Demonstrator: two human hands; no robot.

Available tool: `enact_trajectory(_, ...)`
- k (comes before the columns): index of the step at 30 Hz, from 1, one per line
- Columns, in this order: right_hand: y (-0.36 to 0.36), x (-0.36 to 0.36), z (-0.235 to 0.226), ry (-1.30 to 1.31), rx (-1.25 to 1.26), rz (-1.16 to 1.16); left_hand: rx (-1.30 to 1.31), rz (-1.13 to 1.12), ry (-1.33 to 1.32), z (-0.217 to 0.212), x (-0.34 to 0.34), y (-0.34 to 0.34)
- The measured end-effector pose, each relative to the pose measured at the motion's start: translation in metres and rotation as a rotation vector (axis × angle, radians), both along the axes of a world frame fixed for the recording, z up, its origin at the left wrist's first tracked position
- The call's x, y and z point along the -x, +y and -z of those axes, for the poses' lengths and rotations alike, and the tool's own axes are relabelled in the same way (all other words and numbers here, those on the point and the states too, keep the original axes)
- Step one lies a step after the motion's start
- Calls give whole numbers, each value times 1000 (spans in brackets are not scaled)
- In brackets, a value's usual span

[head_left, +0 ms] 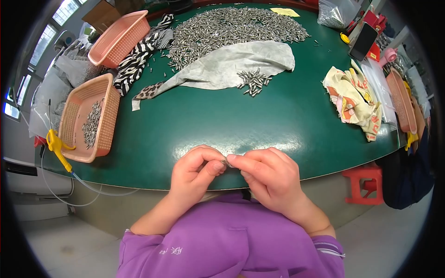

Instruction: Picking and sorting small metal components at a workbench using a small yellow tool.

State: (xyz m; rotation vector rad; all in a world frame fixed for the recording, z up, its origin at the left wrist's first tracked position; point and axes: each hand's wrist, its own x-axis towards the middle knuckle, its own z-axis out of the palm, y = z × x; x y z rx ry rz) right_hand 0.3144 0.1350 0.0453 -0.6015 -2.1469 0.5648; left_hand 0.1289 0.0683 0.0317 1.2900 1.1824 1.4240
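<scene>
My left hand [195, 170] and my right hand [272, 175] meet at the near edge of the green table, fingertips almost touching. Pinched between them is a small silvery metal part [225, 162], mostly covered by the fingers, so its exact shape is hidden. Both hands are closed, thumbs against the forefingers. Beyond them a little heap of short metal pins [254, 82] lies partly on a pale grey cloth [222, 69]. A much larger pile of the same kind of pins [232, 28] spreads along the far side.
On the left stand a pink basket [111, 125] with some pins, another pink basket [118, 39], a zebra-striped cloth [134, 65] and a yellow air gun [58, 148] with a hose. To the right are a patterned cloth [352, 99], a phone [363, 41] and a red stool [364, 185].
</scene>
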Motion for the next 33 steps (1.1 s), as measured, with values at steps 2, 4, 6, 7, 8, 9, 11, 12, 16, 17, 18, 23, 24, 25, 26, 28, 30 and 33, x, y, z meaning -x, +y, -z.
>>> enact_trajectory(2,0,0,-1,13,-2,-7,-11,-5,7,1,1,0)
enact_trajectory(4,0,1,-3,-1,2,-22,-28,-17,84,3,2,0)
enact_trajectory(6,-1,0,-1,-3,7,-16,-21,-22,90,2,2,0)
enact_trajectory(7,-1,0,0,-5,11,-10,-14,-28,97,2,1,0)
enact_trajectory(8,-2,0,-1,-5,12,-10,-13,-28,96,0,1,0)
enact_trajectory(9,-2,0,-3,-49,-24,11,17,-31,82,-2,0,0)
enact_trajectory(11,-2,0,-3,-92,-60,32,48,-34,67,-3,0,0)
enact_trajectory(12,0,1,-2,-112,-129,76,-2,-4,148,-3,0,1)
enact_trajectory(16,2,3,-6,-74,-151,88,-22,14,98,1,1,1)
enact_trajectory(17,2,2,-4,-74,-151,89,-6,9,31,1,1,1)
enact_trajectory(18,2,1,-1,-48,-98,62,-5,10,31,1,0,1)
enact_trajectory(23,1,0,-2,-1,-1,-8,1,-10,-52,0,-1,0)
enact_trajectory(24,0,0,-2,-4,7,-22,2,-10,-52,0,0,0)
enact_trajectory(25,0,1,-3,-7,16,-36,-1,-12,-27,0,0,0)
enact_trajectory(26,0,1,-3,-7,16,-36,-5,-14,-2,1,0,0)
enact_trajectory(28,0,1,-4,6,20,-41,-4,-18,23,1,1,0)
enact_trajectory(30,0,2,-4,8,21,-44,-3,-23,50,1,1,-1)
enact_trajectory(33,-1,2,-4,9,26,-44,-15,-32,36,2,0,-1)
